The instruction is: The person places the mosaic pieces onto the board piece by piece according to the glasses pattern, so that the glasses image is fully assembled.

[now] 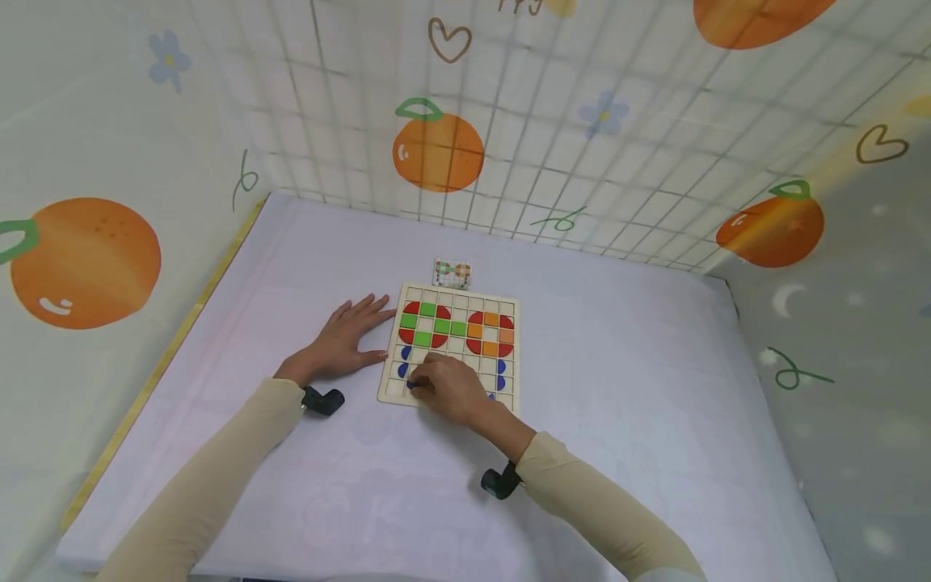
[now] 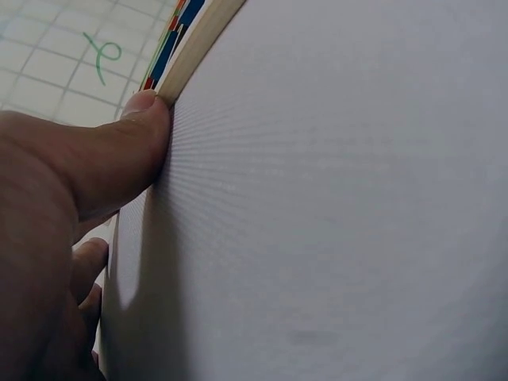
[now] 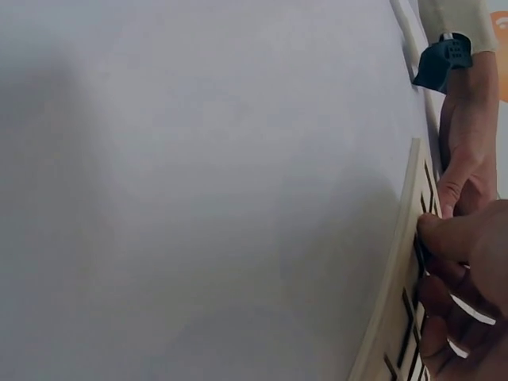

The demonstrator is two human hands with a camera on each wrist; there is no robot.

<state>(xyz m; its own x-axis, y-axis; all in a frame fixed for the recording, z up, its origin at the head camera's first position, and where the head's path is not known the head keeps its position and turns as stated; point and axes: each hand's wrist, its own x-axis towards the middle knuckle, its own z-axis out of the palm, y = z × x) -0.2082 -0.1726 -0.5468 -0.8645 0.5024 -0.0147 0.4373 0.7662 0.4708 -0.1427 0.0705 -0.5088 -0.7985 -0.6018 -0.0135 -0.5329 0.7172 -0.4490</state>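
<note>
The right hand (image 1: 451, 390) pinches a blue piece (image 1: 411, 385) over the near left corner of the wooden grid board (image 1: 509, 307). The left hand (image 1: 347, 335) lies flat, fingers spread, thumb touching the board's left edge.

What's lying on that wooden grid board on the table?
On the wooden board lie red, green and orange tiles in two rounded shapes, with blue pieces below. The right hand pinches a blue piece and covers the lower middle squares, so those cannot be seen.
</note>
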